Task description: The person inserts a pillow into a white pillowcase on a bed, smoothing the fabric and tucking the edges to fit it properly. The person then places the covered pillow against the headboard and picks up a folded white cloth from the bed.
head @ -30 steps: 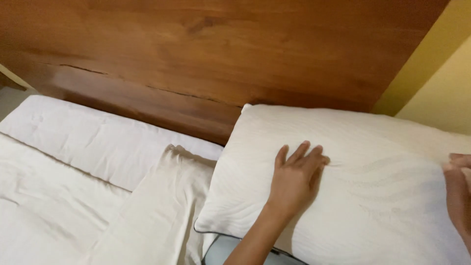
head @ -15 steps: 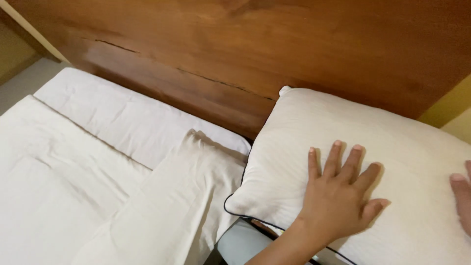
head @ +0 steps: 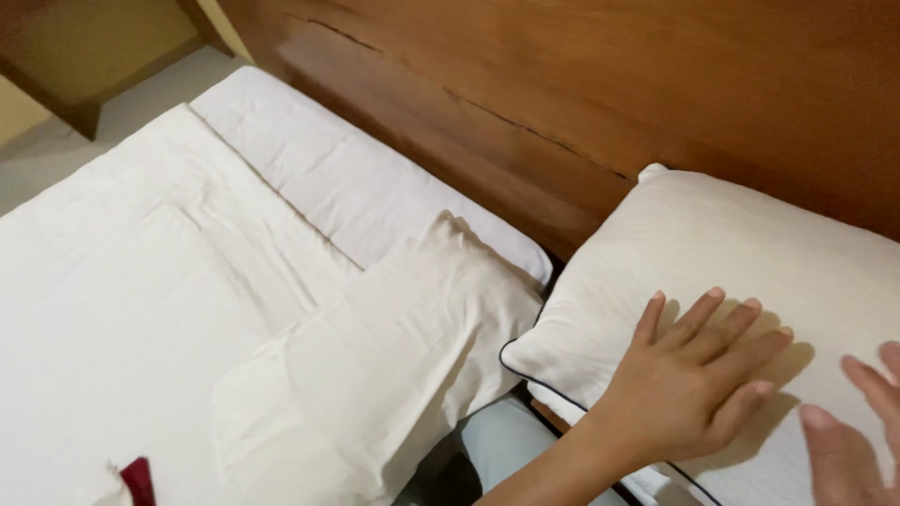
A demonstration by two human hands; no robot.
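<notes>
Your left hand [head: 689, 384] lies flat, fingers spread wide, on the white pillow [head: 731, 272] with dark piping (quilted, plump). Your right hand [head: 858, 431] is open too, holding nothing, at its lower right. The pillow leans against the wooden headboard [head: 581, 84], long axis running along it. A limp cream pillowcase [head: 375, 365] lies beside it on the bed [head: 122, 281].

Two hands show: the left hand [head: 689, 389] and the right hand [head: 858, 426]. One plump white pillow [head: 741, 253], one loose cream pillowcase [head: 375, 365], one wooden headboard [head: 581, 84], one bed [head: 141, 300].
</notes>
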